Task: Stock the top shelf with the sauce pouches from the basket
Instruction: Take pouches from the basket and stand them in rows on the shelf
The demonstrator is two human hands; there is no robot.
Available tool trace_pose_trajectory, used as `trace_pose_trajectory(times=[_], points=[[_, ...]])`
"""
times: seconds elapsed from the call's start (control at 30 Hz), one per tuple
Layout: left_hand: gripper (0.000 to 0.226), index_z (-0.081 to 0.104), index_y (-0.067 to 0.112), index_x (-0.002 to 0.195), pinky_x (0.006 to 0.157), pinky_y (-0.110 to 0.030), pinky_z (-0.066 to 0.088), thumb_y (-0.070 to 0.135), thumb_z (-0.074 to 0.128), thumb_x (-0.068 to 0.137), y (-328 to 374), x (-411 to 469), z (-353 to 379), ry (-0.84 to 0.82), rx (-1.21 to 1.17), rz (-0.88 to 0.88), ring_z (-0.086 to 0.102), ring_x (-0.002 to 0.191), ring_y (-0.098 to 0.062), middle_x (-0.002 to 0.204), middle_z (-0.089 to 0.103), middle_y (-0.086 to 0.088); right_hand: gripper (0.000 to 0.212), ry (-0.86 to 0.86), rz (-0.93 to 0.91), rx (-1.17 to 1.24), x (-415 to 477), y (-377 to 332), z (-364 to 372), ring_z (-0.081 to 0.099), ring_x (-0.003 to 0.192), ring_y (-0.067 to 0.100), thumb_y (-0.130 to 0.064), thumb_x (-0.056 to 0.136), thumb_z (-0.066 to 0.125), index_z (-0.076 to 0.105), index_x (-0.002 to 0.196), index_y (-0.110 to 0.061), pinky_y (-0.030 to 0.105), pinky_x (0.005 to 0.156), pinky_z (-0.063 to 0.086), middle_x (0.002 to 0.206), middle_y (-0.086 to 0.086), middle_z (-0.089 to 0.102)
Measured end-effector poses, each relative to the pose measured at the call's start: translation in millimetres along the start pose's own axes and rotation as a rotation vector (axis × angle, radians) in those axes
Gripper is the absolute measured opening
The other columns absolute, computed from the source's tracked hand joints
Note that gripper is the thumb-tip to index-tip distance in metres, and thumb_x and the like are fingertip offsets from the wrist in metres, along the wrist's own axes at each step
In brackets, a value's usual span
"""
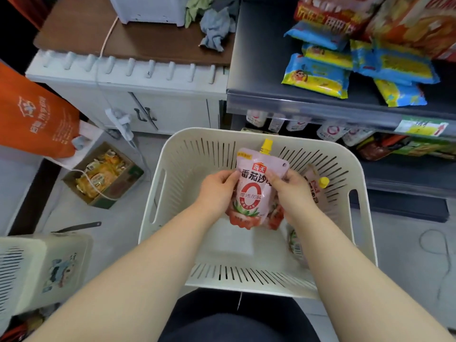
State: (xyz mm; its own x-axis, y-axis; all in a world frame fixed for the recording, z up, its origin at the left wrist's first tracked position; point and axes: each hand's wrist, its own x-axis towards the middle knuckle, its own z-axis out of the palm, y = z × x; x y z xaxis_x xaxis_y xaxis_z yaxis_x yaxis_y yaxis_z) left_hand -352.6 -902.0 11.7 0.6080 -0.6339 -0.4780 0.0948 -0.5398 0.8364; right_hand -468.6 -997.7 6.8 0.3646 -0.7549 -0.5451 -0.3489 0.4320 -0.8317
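Dark lap [237, 322]; left hand [217, 191] and right hand [293, 193] pinch a sauce pouch [250, 191] over basket [212, 132] beside shelf [259, 70].

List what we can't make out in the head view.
Head view only:
- Remaining pouches in the basket: count hidden by the left hand, the right hand and the held sauce pouch.
- Lower-shelf pouches: tops hidden by the shelf rail.
- Price label: print blurred.
- Snack bags: cut off by the top edge.
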Motion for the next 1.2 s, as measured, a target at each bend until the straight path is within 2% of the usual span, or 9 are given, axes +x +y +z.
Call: trace_pose_trajectory(times=[0.17, 0.23, 0.33, 0.53, 0.7, 0.97, 1.03, 1.1, 1.2], points=[[0.028, 0.062, 0.005, 0.092, 0.064, -0.024, 0.029, 0.024, 0.042, 0.099, -1.5, 0.0, -2.5, 0.088, 0.415, 0.090, 0.049, 0.079, -0.019, 0.085, 0.058, -0.007, 0.003, -0.003, 0.019, 0.044, -2.1, 11.1, 7.5, 0.068, 0.083, 0.024, -0.021, 0.091, 0.060, 0.062, 0.089, -0.020, 0.035, 0.068, 0.055, 0.096, 0.007, 0.070], [0.025, 0.062, 0.006, 0.089, 0.059, -0.024, 0.029, 0.019, 0.043, 0.098, -3.6, 0.3, -4.7, 0.095, 0.347, 0.063, 0.049, 0.075, -0.018, 0.079, 0.056, -0.005, 0.005, -0.001, 0.049, 0.092, -3.3, 14.0, 8.5, 0.067, 0.076, 0.020, -0.018, 0.092, 0.058, 0.062, 0.089, -0.017, 0.029, 0.061, 0.053, 0.091, 0.007, 0.070], [0.025, 0.056, 0.006, 0.085, 0.044, -0.019, 0.042, 0.015, 0.040, 0.100, -2.9, -0.2, -7.1, 0.049, -0.103, -0.095, 0.055, 0.050, -0.015, 0.061, 0.055, -0.005, 0.005, 0.007, 0.161, 0.279, -5.4, 15.2, 10.9, 0.067, 0.080, 0.029, -0.014, 0.090, 0.060, 0.062, 0.086, -0.012, 0.042, 0.074, 0.057, 0.090, 0.013, 0.070], [0.043, 0.063, 0.011, 0.107, 0.090, -0.038, 0.053, 0.046, 0.041, 0.095, -10.7, -12.7, 8.0, -0.296, -0.315, -0.309, 0.069, 0.091, -0.024, 0.102, 0.071, -0.010, 0.010, 0.035, 0.177, 0.323, -5.3, 14.7, 14.8, 0.067, 0.081, 0.034, -0.012, 0.090, 0.061, 0.060, 0.080, -0.009, 0.050, 0.081, 0.055, 0.088, 0.015, 0.070], [0.042, 0.059, 0.006, 0.117, 0.088, -0.036, 0.053, 0.038, 0.038, 0.098, -13.2, -10.2, 7.2, -0.296, -0.347, -0.315, 0.066, 0.099, -0.027, 0.111, 0.068, -0.013, 0.006, -0.022, 0.148, 0.338, -2.3, 9.7, 10.1, 0.068, 0.075, 0.025, -0.015, 0.093, 0.056, 0.059, 0.092, -0.010, 0.039, 0.071, 0.057, 0.090, 0.012, 0.070], [0.009, 0.067, 0.009, 0.090, 0.060, -0.023, 0.057, 0.016, 0.061, 0.089, -16.9, -0.1, 7.3, -0.035, -0.365, -0.200, 0.069, 0.064, -0.013, 0.073, 0.073, -0.001, 0.019, -0.267, 0.113, 0.185, -5.3, -1.7, 7.3, 0.071, 0.068, 0.015, -0.013, 0.094, 0.052, 0.062, 0.109, -0.006, 0.025, 0.053, 0.055, 0.088, 0.008, 0.072], [0.010, 0.067, 0.009, 0.093, 0.062, -0.024, 0.057, 0.015, 0.060, 0.090, -27.6, 0.9, 5.4, -0.030, -0.309, -0.271, 0.069, 0.065, -0.014, 0.077, 0.073, -0.004, 0.020, -0.274, 0.132, -0.026, 0.6, 7.4, 8.2, 0.069, 0.073, 0.017, -0.017, 0.095, 0.052, 0.063, 0.106, -0.005, 0.028, 0.062, 0.057, 0.092, 0.010, 0.070], [0.015, 0.065, 0.008, 0.104, 0.076, -0.033, 0.057, 0.015, 0.058, 0.092, -43.5, 4.9, 0.2, -0.015, -0.154, -0.343, 0.070, 0.083, -0.022, 0.096, 0.072, -0.013, 0.030, -0.293, -0.012, -0.605, 13.9, 21.2, 6.5, 0.063, 0.094, 0.026, -0.029, 0.098, 0.046, 0.063, 0.109, -0.008, 0.036, 0.083, 0.052, 0.107, 0.013, 0.067], [0.025, 0.058, 0.002, 0.117, 0.072, -0.035, 0.053, 0.013, 0.052, 0.095, -70.5, 15.3, -12.7, 0.082, 0.006, -0.537, 0.064, 0.097, -0.031, 0.111, 0.065, -0.018, 0.043, -0.428, -0.180, -1.163, 30.6, 38.3, 4.1, 0.037, 0.135, 0.026, -0.032, 0.099, 0.037, 0.044, 0.138, -0.015, 0.039, 0.108, 0.033, 0.147, 0.009, 0.040]])
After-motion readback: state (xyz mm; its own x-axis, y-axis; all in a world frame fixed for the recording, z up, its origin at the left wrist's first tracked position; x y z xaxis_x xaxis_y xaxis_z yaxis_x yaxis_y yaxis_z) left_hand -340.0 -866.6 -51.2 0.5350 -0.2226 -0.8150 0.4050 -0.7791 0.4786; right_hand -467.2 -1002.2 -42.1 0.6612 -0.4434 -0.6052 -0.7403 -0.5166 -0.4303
